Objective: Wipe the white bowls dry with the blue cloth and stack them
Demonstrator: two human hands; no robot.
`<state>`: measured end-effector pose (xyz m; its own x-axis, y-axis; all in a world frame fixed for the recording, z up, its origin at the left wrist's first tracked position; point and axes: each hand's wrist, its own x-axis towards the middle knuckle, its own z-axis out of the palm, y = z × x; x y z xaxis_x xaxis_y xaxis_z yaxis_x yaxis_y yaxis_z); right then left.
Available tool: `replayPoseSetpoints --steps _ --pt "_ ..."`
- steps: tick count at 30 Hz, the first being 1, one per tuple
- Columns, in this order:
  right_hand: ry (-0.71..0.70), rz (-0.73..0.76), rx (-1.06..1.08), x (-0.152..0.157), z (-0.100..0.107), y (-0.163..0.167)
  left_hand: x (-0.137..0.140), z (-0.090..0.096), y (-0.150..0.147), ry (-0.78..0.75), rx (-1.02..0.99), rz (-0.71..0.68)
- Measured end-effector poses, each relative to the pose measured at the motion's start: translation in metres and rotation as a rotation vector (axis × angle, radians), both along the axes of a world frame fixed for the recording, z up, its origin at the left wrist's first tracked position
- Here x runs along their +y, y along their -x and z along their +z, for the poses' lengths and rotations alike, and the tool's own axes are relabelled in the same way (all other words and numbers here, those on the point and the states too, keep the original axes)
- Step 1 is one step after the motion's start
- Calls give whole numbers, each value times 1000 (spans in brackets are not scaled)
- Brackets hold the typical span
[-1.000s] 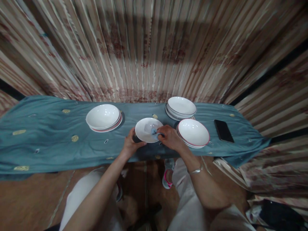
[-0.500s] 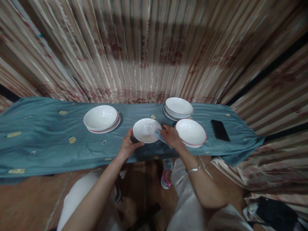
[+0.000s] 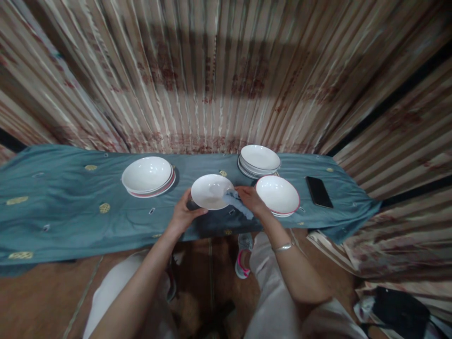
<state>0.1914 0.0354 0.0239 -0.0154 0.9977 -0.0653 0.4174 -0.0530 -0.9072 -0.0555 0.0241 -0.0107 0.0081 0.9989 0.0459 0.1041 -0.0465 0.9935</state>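
A white bowl (image 3: 208, 190) is tilted toward me above the middle of the covered table. My left hand (image 3: 184, 211) grips its left rim, thumb along the near edge and fingers underneath. In my right hand (image 3: 251, 198) a light blue cloth (image 3: 237, 201) is pinched, its upper part lying over the bowl's right rim and its tail hanging below. Just right of that hand sits a stack of red-rimmed white bowls (image 3: 278, 194). Behind it stands a stack of dark-rimmed white dishes (image 3: 260, 157). Another stack of white bowls (image 3: 147, 174) rests to the left.
A green-blue tablecloth (image 3: 77, 207) with yellow motifs covers the narrow table. At the right lies a black phone (image 3: 318, 191). Pleated patterned curtains (image 3: 208, 94) hang behind and at the right. On the floor at lower right is a black bag (image 3: 400, 310).
The cloth has shifted at the bowl's right rim, with more of it now hanging down. Both hands and the bowl sit slightly further left in view.
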Motion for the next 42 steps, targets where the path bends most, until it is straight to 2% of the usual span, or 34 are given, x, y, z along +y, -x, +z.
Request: replayPoseSetpoints --steps 4,10,16,20,25,29,34,42 --pt "36 -2 219 -3 10 -1 -3 14 2 -33 3 17" --pt "44 -8 421 -15 40 -26 -6 43 -14 -100 -13 10" --pt "-81 -81 465 -44 73 -76 -3 65 -60 -201 -50 -92" --pt "-25 -168 443 -61 84 -112 -1 63 -101 -217 -71 -153" --pt "27 -287 451 -75 76 -147 -2 52 -145 -227 -63 -196" --pt "68 -368 450 -81 65 -162 -1 41 -167 -214 7 -215" --pt "88 -401 430 -84 54 -170 0 29 -178 -195 37 -232" --pt "62 -398 377 -81 38 -174 2 19 -183 -148 57 -216"
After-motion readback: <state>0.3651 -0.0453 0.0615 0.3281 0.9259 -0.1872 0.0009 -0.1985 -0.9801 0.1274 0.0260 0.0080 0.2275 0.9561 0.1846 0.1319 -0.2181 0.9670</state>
